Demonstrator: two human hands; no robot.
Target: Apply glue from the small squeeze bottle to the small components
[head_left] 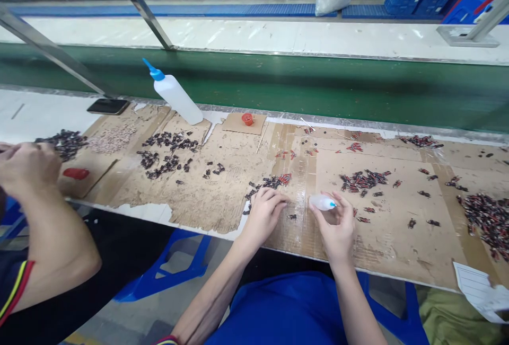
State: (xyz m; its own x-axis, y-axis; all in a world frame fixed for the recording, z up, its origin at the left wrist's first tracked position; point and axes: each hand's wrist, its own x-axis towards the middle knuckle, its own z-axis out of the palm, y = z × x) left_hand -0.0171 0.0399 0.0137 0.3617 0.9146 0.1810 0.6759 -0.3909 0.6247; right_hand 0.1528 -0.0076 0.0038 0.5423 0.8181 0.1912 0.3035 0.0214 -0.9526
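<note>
Two bare hands were nearest, above the brown cardboard sheets [214, 196] covering the counter [29, 122]. The right hand [338, 223] had its fingers closed around a small translucent white plastic bottle with a blue tip [320, 202], held up over the cardboard. The bottle lay tilted almost on its side, its tip toward the right; its pale wall looked cloudy, and how full it was could not be told. The left hand [263, 212] had its fingers curled close together; whether they pinched a small part could not be told.

Between the hands lay one small dark part [292, 217]. Touching or just beside the left hand was a heap of small black parts, red at one end [268, 182]. Farther right were a scattered group of black-and-red parts [363, 179] and a larger dark-and-red heap [487, 223]. The work looked partly through, with many pieces spread in separate groups; which were finished and which were left could not be told for sure.

Beyond stood a shallow red plastic cup [247, 119], a tall white squeeze bottle with a blue nozzle [178, 98] and, past the edge, a long green belt [278, 82].
</note>
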